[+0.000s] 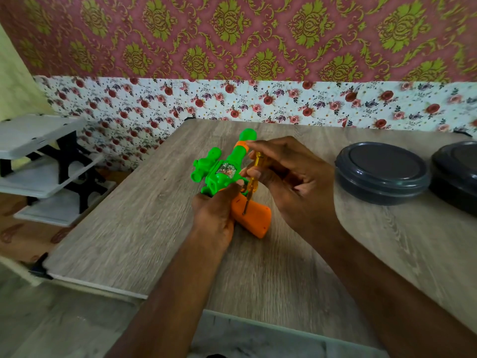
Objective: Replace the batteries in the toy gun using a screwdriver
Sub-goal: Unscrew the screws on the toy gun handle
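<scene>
The left hand (214, 215) is gripping the toy gun (232, 161) resting on the tabletop (154, 215), while the right hand (289, 177) is pinching the screwdriver (254, 174) with its tip on the gun's orange grip, so the job is seemingly sitting at the screw stage, with no batteries showing around the gun.

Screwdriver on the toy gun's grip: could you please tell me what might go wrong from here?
1. The screwdriver tip presses into the orange grip of the gun, right beside the left hand that holds it; a slip could jab that hand.
2. The right hand only pinches the handle, so the tip might skip out and scar the plastic.
3. A loosened screw could roll off the table.
</scene>
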Demonstrator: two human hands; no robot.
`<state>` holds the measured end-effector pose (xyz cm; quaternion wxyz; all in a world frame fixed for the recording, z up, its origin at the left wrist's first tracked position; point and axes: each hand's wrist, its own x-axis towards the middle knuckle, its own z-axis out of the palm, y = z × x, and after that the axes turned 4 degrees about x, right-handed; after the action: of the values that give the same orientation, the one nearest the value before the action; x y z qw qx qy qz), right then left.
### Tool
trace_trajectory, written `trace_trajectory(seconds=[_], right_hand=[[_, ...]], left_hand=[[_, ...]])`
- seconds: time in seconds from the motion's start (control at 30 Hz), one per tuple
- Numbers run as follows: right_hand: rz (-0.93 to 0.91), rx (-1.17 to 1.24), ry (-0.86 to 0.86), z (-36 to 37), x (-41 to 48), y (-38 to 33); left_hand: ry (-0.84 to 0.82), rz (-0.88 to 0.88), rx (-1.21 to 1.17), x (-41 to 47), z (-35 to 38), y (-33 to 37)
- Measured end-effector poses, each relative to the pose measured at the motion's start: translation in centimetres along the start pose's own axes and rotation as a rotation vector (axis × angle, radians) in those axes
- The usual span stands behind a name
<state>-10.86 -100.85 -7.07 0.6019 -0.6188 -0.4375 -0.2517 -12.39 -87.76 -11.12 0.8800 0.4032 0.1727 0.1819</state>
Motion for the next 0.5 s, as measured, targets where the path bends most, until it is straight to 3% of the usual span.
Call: trace_trajectory(seconds=[0.5], right_hand=[[-0.024,-0.03,0.023,-0.05,0.03,0.06]], left_hand=[[0.009,-0.005,0.03,0.36,-0.31,-0.16]])
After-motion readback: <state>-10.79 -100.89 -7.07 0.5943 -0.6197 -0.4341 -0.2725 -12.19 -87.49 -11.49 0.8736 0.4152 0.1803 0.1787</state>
